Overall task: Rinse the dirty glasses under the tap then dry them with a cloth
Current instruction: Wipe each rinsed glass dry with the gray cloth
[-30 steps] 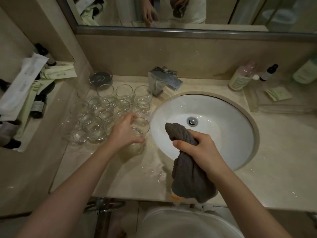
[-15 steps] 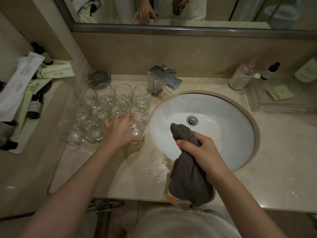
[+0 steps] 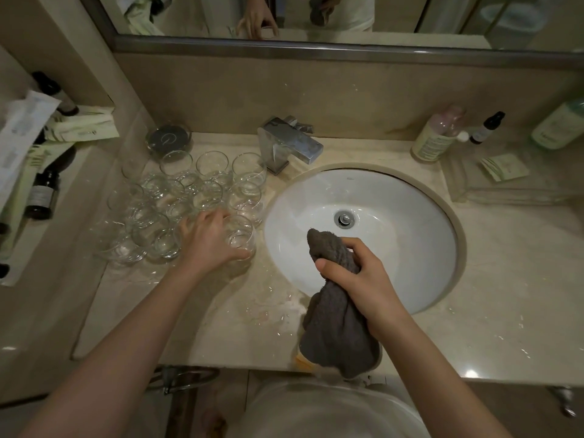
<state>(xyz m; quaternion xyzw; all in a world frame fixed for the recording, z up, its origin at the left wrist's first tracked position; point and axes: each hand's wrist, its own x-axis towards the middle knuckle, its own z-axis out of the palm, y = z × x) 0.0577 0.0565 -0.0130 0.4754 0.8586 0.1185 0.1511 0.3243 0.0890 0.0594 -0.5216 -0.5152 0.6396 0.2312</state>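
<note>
My left hand (image 3: 210, 240) grips a glass (image 3: 240, 240) on the counter (image 3: 505, 279); my right hand (image 3: 360, 279) clutches the grey cloth (image 3: 338, 330) over the basin (image 3: 395, 197).

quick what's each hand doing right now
Left hand: grips a clear round drinking glass on the beige stone counter.
Right hand: holds a dark grey terry cloth.
</note>
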